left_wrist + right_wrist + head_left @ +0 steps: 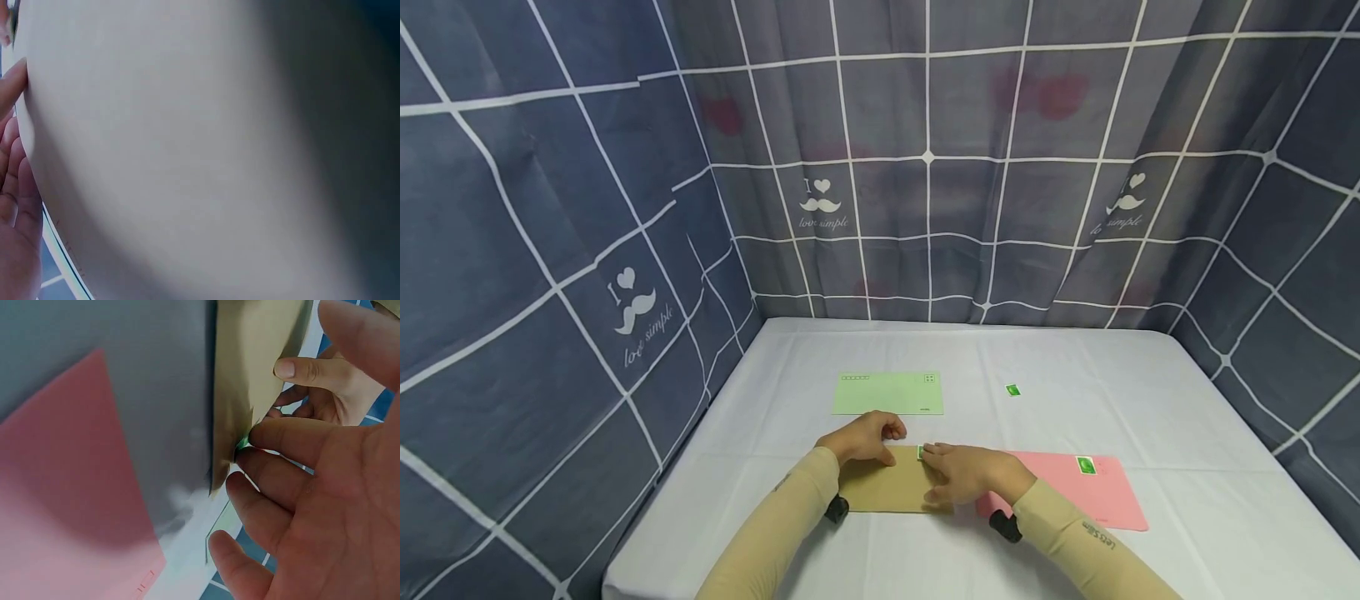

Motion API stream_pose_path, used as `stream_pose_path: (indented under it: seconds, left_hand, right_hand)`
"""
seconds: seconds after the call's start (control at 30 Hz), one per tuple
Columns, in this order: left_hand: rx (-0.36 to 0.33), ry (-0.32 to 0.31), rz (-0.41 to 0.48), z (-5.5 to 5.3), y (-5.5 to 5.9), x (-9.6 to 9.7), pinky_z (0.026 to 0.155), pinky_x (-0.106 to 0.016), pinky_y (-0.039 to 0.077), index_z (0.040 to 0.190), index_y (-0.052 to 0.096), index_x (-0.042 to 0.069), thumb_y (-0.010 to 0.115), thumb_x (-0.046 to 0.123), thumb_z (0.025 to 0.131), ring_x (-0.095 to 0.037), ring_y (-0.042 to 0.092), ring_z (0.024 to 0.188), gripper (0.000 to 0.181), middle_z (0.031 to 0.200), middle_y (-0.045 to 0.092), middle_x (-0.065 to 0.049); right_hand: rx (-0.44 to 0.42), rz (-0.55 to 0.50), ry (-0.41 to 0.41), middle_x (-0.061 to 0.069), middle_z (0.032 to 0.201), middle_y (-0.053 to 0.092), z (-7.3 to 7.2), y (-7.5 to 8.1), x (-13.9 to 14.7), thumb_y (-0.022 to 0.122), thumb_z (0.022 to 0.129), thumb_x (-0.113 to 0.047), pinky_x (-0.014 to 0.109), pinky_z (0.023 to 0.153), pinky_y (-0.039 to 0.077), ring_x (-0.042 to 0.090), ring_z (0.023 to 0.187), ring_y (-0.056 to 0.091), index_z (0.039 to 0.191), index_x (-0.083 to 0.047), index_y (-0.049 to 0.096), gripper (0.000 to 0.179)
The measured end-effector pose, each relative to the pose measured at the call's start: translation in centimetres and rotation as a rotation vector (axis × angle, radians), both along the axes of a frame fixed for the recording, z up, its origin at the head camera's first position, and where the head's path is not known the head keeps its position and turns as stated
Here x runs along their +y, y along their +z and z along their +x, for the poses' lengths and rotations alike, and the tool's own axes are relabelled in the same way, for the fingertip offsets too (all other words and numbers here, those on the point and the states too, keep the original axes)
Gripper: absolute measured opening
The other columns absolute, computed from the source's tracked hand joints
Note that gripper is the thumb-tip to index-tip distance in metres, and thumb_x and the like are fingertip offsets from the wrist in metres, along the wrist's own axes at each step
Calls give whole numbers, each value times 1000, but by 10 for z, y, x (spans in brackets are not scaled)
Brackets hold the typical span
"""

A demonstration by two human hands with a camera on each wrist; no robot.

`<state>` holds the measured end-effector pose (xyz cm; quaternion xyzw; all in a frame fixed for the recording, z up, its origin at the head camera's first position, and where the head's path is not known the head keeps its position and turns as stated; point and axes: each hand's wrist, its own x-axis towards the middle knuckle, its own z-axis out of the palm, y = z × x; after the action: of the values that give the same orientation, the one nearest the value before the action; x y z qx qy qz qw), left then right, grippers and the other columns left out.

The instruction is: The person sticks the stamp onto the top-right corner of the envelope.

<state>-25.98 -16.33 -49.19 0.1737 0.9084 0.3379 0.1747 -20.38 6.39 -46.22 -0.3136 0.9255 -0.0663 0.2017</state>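
A brown envelope (883, 492) lies on the table between both hands. On its upper right corner is a small green stamp (920, 452), partly covered by the fingertips of my right hand (973, 473). Those fingers are extended and press at the stamp, as the green edge under them in the right wrist view also shows. My left hand (865, 437) rests its thumb on the envelope near the far edge, its other fingers loosely bent beyond that edge. In the left wrist view the brown envelope (156, 156) fills most of the picture.
A pink envelope (1075, 492) with a green stamp (1086, 465) lies to the right, partly under the right forearm. Farther back are a light green envelope (887, 393) and a loose green stamp (1012, 389). Dark checked curtains (880, 200) surround the white-covered table (760, 400).
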Motion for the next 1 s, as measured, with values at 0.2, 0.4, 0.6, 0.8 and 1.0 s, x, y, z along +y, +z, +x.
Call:
stream_pose_path:
  seconds: [0.2,0.4,0.6,0.8,1.0]
  left_hand:
    - [3,-13,11,0,0,0,96,-34,49,106,66,13,86,2,74,-14,56,98,39,104,63,4]
    - [-1,-21,11,0,-1,0,96,-34,50,107,66,13,85,1,75,-13,57,98,39,105,64,4]
    - [0,-20,3,0,1,0,97,-34,50,108,66,13,85,2,75,-13,56,99,40,106,63,5]
    - [10,-16,1,0,0,1,96,-34,49,107,66,14,85,1,75,-13,56,98,39,104,63,4]
    - [13,-13,-11,1,0,2,95,-34,49,107,66,14,86,2,74,-13,56,98,40,103,63,5]
  right_hand:
    - [3,10,-6,4,160,39,1,-2,-1,65,92,-53,39,121,31,21,150,35,151,-9,44,77]
    - [61,33,22,4,158,43,0,-4,-2,65,91,-55,41,120,33,22,148,38,149,-9,48,76]
    - [100,47,27,1,156,46,1,-5,-3,67,89,-55,42,120,34,21,147,40,147,-11,50,75]
    - [105,37,25,1,155,47,-1,-7,-2,68,88,-55,43,119,34,21,146,41,147,-11,50,76]
    - [93,25,21,2,155,48,-2,-7,-2,68,88,-54,40,119,35,23,145,42,147,-10,50,75]
